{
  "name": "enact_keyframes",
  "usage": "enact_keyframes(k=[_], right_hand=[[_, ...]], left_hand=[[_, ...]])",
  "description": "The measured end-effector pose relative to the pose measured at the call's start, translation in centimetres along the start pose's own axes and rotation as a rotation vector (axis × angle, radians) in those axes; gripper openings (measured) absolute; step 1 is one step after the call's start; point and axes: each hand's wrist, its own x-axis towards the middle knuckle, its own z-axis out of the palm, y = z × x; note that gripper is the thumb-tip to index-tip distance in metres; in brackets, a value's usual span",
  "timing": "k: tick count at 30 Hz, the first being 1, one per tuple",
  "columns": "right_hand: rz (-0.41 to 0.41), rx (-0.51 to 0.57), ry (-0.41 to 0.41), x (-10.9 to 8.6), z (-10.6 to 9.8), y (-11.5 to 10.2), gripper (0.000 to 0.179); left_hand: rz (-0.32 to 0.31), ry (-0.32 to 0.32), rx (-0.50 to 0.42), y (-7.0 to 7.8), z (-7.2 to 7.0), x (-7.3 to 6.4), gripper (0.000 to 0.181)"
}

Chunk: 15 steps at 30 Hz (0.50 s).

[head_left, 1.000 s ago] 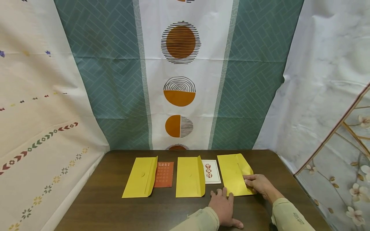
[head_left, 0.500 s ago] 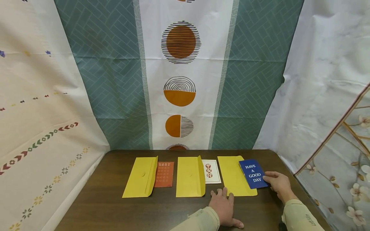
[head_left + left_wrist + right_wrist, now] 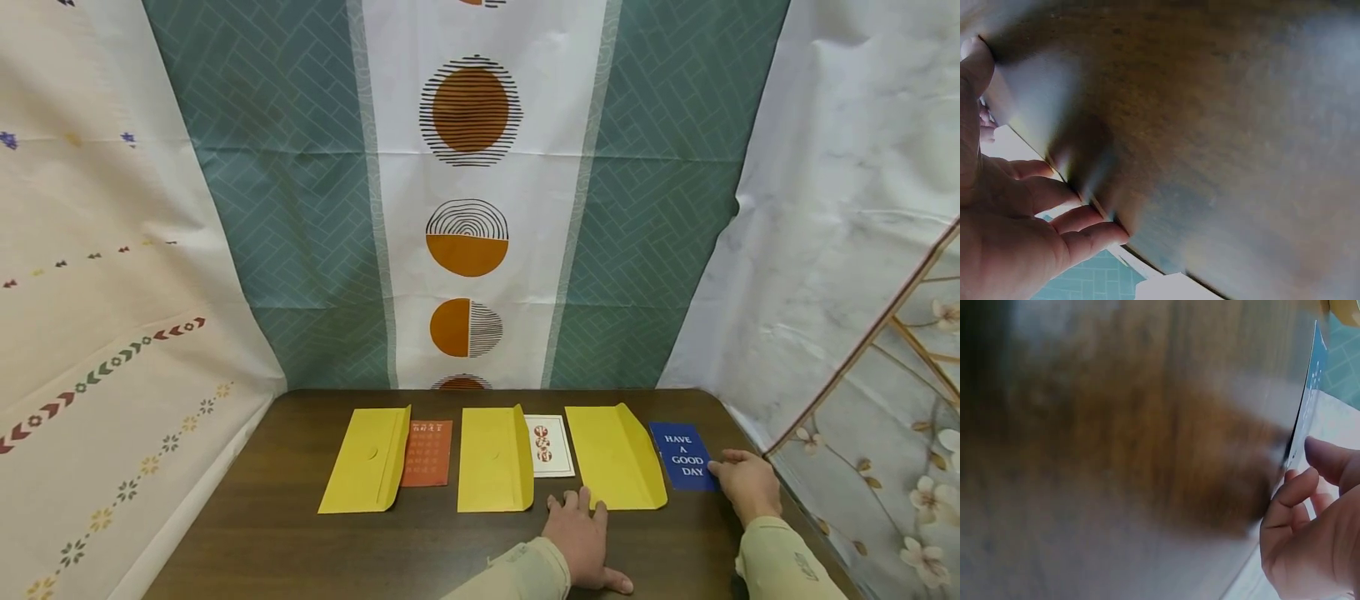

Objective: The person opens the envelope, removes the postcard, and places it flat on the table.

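A blue card [image 3: 683,456] printed "HAVE A GOOD DAY" lies to the right of a yellow envelope [image 3: 615,458] with its flap toward the card. My right hand [image 3: 750,483] pinches the card's right edge between thumb and fingers. In the right wrist view the card [image 3: 1311,387] appears almost edge-on, with the thumb over it and the fingers curled at its near end. My left hand [image 3: 579,540] rests on the table below the envelope, fingers spread and holding nothing. The left wrist view shows those fingertips [image 3: 1113,232] against the tabletop.
Two more yellow envelopes [image 3: 363,458] [image 3: 492,458] lie along the row to the left. A red card [image 3: 427,454] and a white card [image 3: 550,450] with red print sit beside them. Patterned cloths hang behind and at both sides of the dark wooden table [image 3: 322,558].
The right hand has drawn the blue card out from under the right envelope's flap and moved it right, off the envelope. My left hand has stayed put.
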Motion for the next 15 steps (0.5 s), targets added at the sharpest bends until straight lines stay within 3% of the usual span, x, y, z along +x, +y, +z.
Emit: enact_keyframes(k=[5,8,11,15], right_hand=[[-0.008,0.011,0.016,0.2,-0.5,0.5,0.056],[-0.017,0.008,0.034,0.3,-0.4,0.8,0.056],[-0.043,0.007,0.049,0.3,-0.3,1.0,0.056],[-0.074,0.02,0.026,0.1,-0.2,1.1,0.056]], left_hand=[[0.014,0.047,-0.023,0.3,0.5,0.0,0.109],[0.057,0.1,-0.033,-0.3,0.5,-0.5,0.108],[0.135,0.167,-0.057,-1.9,-0.2,-1.7,0.094],[0.217,0.289,-0.077,-5.9,-1.2,-4.8,0.071]])
